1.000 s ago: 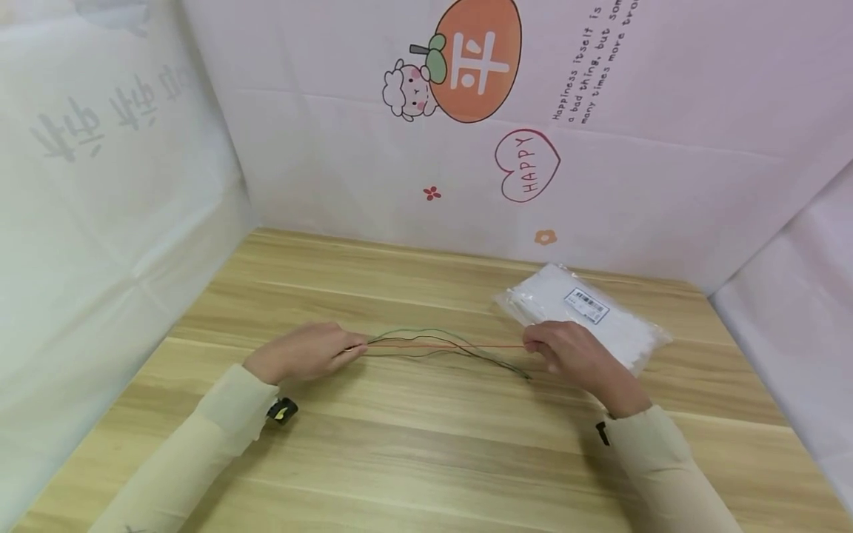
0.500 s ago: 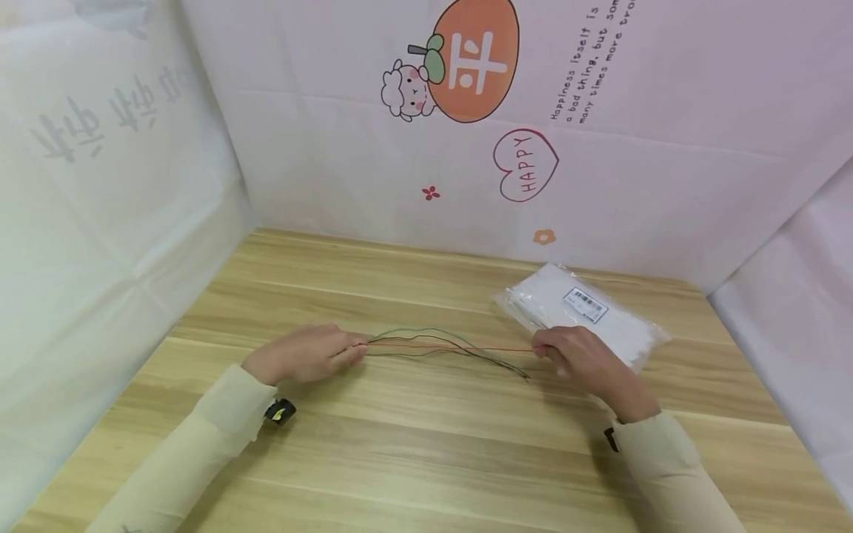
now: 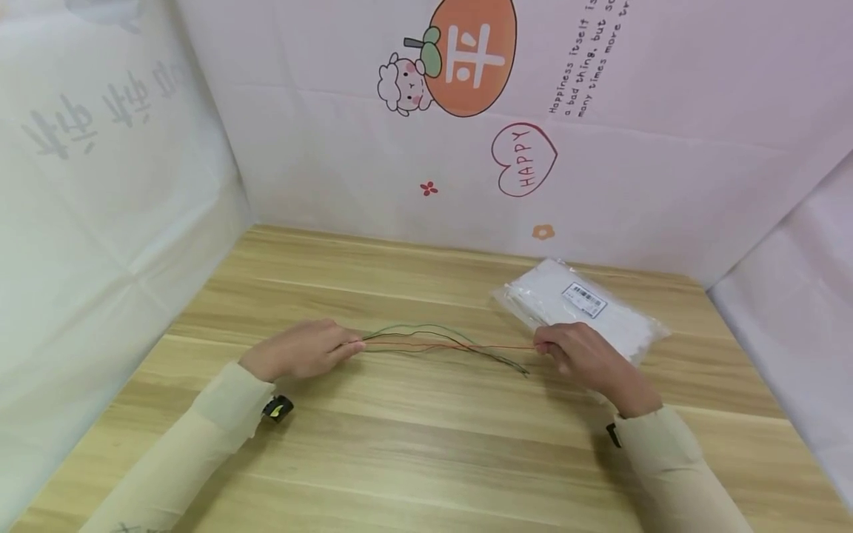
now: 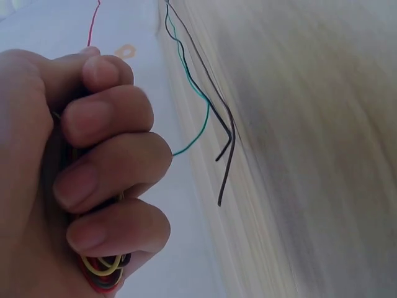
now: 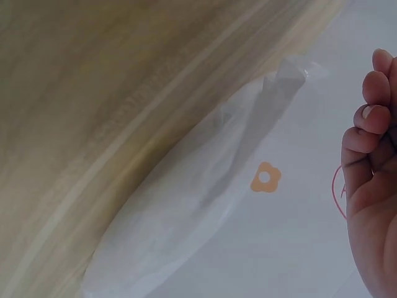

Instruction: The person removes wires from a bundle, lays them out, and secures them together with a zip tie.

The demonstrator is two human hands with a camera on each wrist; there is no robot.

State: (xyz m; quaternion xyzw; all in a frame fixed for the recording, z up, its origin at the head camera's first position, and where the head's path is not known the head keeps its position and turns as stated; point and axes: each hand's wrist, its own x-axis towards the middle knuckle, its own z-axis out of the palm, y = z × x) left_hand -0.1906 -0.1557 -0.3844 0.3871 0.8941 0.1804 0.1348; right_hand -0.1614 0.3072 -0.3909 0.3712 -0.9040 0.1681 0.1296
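Note:
My left hand [image 3: 303, 348] grips a bundle of thin wires over the middle of the table. In the left wrist view, looped red, yellow and black wires [image 4: 102, 268] stick out below its curled fingers. A red wire [image 3: 503, 347] runs almost straight across to my right hand [image 3: 589, 360], which pinches its far part. A green wire [image 3: 418, 325] and dark wires [image 4: 228, 164] arc loosely to the right, their free ends short of the right hand. In the right wrist view, the right hand [image 5: 372, 149] shows only partly, at the edge, its fingers bent.
A clear plastic package [image 3: 623, 322] with white contents and a barcode label lies behind and beside the right hand. The wooden table [image 3: 400, 459] is bordered by white printed cloth [image 3: 333, 163] at the back and sides.
My right hand has shifted slightly to the right with the red wire between its fingers. My left hand keeps its grip nearly in place. The head view has tilted slightly.

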